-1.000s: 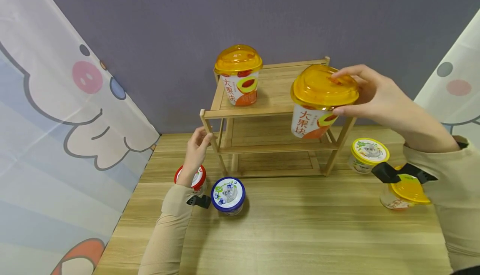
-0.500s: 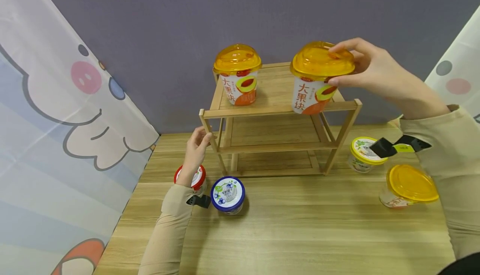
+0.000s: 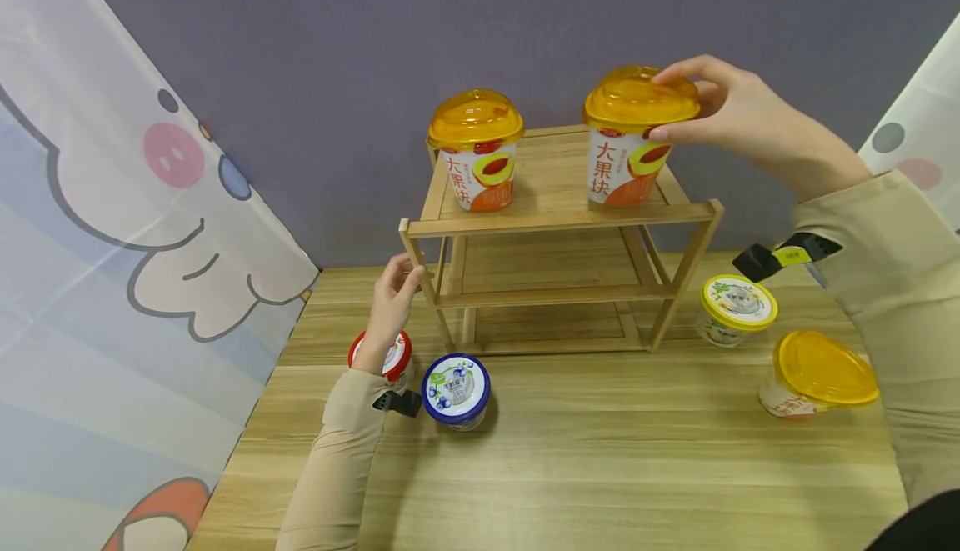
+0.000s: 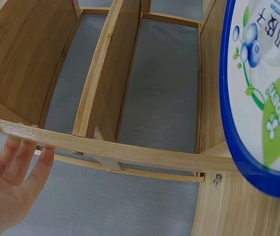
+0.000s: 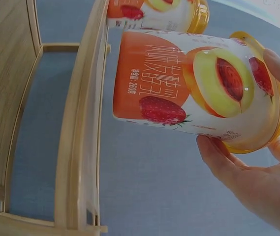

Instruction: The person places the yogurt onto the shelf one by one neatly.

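My right hand (image 3: 738, 113) grips a yogurt cup (image 3: 626, 163) by its domed orange lid, thumb in front. The cup is upright over the right part of the top shelf of a wooden rack (image 3: 562, 219). In the right wrist view a small gap shows between the held cup's base (image 5: 125, 73) and the rack's edge; whether it touches the shelf I cannot tell. A matching yogurt cup (image 3: 480, 172) stands at the top shelf's left. My left hand (image 3: 393, 297) holds the rack's left front post (image 4: 46, 136), its fingertips partly hidden behind the wood.
A blue-lidded tub (image 3: 456, 390) and a red-lidded tub (image 3: 397, 359), partly behind the left forearm, stand at the rack's left front. To the right are a yellow-lidded tub (image 3: 738, 309) and another orange-lidded cup (image 3: 821, 372). A grey wall (image 3: 360, 76) rises behind.
My right hand has carried the yogurt cup up and back, from in front of the rack to over its top shelf. The left hand has stayed at the post.
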### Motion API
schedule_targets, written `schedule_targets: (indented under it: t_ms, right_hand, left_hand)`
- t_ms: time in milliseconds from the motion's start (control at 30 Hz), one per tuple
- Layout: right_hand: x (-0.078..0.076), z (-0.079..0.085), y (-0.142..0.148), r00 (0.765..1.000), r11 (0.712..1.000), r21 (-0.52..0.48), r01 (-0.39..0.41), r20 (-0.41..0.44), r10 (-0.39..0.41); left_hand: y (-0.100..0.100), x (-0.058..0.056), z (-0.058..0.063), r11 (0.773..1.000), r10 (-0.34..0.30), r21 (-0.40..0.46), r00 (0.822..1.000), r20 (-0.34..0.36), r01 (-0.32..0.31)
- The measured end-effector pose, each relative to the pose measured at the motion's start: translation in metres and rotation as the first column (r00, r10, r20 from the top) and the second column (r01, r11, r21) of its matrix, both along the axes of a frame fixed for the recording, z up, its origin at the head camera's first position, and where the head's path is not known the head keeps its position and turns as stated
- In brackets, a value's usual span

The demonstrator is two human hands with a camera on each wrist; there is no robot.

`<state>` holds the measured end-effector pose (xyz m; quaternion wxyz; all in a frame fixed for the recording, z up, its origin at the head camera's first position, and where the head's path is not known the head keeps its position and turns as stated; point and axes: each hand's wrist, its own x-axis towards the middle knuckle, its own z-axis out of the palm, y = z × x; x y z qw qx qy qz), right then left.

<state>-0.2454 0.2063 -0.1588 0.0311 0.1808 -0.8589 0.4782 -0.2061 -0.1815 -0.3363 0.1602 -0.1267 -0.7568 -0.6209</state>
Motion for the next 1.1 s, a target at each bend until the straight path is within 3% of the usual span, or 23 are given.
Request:
schedule_targets:
  t_ms: [433, 767, 1100]
  right_hand:
    - [-0.018, -0.005, 0.003, 0.999, 1.000, 0.002, -0.014, 0.031, 0.014]
    - [-0.022, -0.008, 0.002, 1.000, 0.999, 0.045, -0.006, 0.026, 0.005]
    - [-0.021, -0.010, 0.003, 0.999, 0.999, 0.026, -0.039, 0.013, 0.039]
  left_hand:
    - [0.001, 0.000, 0.001, 1.000, -0.016, -0.012, 1.000, 0.015, 0.016]
    - [0.000, -0.002, -0.001, 1.000, -0.021, -0.003, 1.000, 0.000, 0.021]
    - [0.000, -0.001, -0.001, 1.000, -0.017, 0.008, 1.000, -0.002, 0.017]
